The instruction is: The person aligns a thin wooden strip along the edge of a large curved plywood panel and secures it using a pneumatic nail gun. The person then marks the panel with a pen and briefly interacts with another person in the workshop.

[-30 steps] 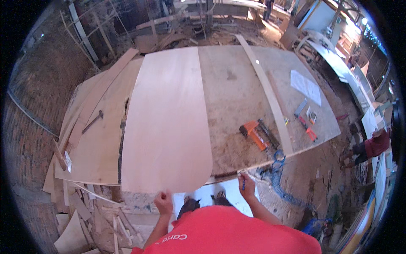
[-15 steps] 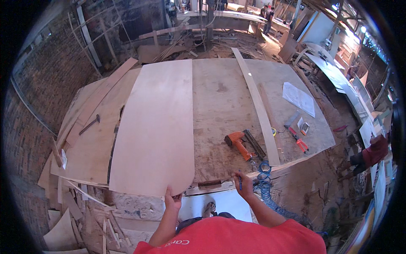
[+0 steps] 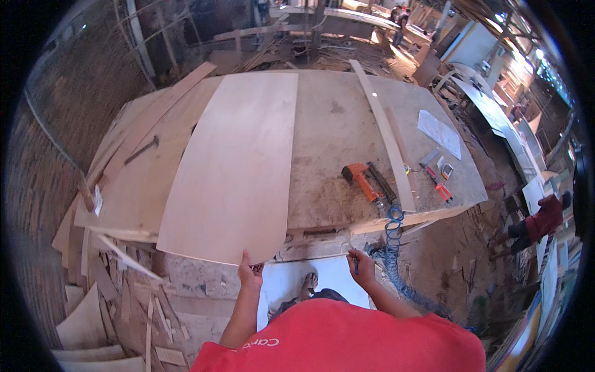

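Pinching the near edge of the sheet between thumb and fingers, our left hand holds it where it lies on the table, its near end jutting past the side. Its left near corner is square and its right one already rounded, with no pen marks or fixings that we can make out; beyond it, our right hand is curled around a pen, clear of the sheet, while the nailer and pliers lie unheld
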Demonstrator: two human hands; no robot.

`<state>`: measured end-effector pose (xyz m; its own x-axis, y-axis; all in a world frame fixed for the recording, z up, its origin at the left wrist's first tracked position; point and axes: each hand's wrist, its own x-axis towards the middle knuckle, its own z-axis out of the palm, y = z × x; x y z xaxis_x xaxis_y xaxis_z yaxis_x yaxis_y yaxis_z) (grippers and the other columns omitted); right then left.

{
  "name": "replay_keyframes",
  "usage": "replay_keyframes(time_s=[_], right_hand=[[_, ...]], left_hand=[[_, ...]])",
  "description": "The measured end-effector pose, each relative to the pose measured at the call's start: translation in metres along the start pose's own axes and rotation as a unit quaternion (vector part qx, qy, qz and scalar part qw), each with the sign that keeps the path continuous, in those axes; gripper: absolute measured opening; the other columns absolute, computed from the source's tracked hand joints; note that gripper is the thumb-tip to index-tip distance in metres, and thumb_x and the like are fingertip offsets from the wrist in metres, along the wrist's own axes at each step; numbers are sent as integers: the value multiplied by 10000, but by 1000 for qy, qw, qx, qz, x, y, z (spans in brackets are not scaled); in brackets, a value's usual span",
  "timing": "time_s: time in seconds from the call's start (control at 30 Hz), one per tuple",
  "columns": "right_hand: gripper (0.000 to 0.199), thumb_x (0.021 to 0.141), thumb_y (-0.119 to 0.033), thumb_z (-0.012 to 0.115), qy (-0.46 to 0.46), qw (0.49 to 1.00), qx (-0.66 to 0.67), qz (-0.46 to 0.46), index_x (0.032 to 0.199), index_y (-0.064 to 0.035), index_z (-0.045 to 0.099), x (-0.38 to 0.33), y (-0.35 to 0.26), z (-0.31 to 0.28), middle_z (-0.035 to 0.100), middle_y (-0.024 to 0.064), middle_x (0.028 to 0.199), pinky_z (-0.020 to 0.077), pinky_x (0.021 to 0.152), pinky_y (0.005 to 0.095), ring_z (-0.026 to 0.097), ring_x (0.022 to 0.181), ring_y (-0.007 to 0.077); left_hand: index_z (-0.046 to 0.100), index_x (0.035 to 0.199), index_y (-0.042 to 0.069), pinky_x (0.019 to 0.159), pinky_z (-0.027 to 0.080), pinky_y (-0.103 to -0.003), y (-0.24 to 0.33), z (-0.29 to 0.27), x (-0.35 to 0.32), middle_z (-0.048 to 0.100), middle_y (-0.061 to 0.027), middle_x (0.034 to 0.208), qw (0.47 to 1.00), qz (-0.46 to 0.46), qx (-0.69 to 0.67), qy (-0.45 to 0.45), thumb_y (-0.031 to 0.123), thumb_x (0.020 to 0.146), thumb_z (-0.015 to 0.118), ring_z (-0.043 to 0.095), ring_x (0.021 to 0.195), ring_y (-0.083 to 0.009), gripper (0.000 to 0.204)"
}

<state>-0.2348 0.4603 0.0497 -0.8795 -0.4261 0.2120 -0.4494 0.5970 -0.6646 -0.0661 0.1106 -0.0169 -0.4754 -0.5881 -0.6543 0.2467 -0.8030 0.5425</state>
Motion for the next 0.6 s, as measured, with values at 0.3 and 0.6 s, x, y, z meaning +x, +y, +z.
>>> replay_keyframes(time_s=[0.3, 0.6], right_hand=[[200, 945, -164, 660, -90, 991, -14, -103, 1090, -38, 715, 1, -57, 57, 737, 199, 902, 563, 754, 433, 728, 835, 375], [230, 1000, -158, 622, -230, 940, 93, -236, 1141, 12, 686, 98, -135, 112, 740, 182, 955, 554, 800, 366, 732, 892, 274]], left_hand=[[640, 1267, 71, 810, 556, -374, 91, -189, -84, 680, -70, 1226, 990, 78, -45, 104, 395, 913, 739, 672, 1010, -243, 491], [217, 1580, 136, 1146, 341, -555, 88, -248, -157, 564, -136, 1365, 857, 269, -324, 299, 706, 847, 666, 536, 1303, -308, 1031]])
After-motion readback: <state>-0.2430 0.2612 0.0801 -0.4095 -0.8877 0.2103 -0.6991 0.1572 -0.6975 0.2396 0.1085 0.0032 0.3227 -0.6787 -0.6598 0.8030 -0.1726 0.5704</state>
